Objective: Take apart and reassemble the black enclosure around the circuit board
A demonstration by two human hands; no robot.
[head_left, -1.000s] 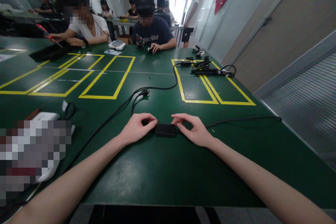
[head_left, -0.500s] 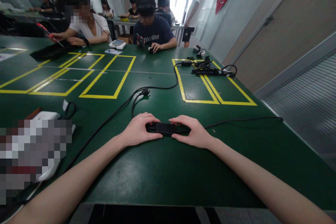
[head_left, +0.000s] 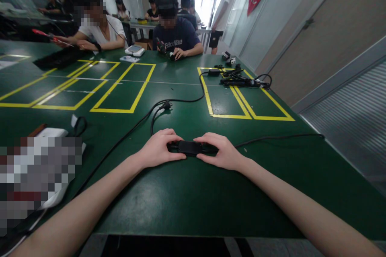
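Note:
A black power adapter point(head_left: 189, 147) lies low over the green table point(head_left: 169, 204), held from both ends. My left hand point(head_left: 159, 148) is closed round its left end, thumb in front and fingers behind. Round the right end, my right hand point(head_left: 219, 150) grips it the same way. Dark cord shows inside both palms, partly hidden by the fingers. From behind my left hand a short black cord curves up to a plug point(head_left: 167, 105). Another black cable point(head_left: 280, 136) runs from my right hand toward the table's right edge.
A long black cord point(head_left: 132, 128) crosses the table to a small adapter point(head_left: 214, 72) and a cable bundle point(head_left: 241, 78). Yellow tape point(head_left: 132, 110) marks rectangles. At left sits a blurred-out white item point(head_left: 57, 132). Two co-workers sit across, one holding a red-handled tool point(head_left: 45, 33).
My hands and the adapter stay almost still. Across the table, the co-worker's red-handled tool has tilted lower and shifted left.

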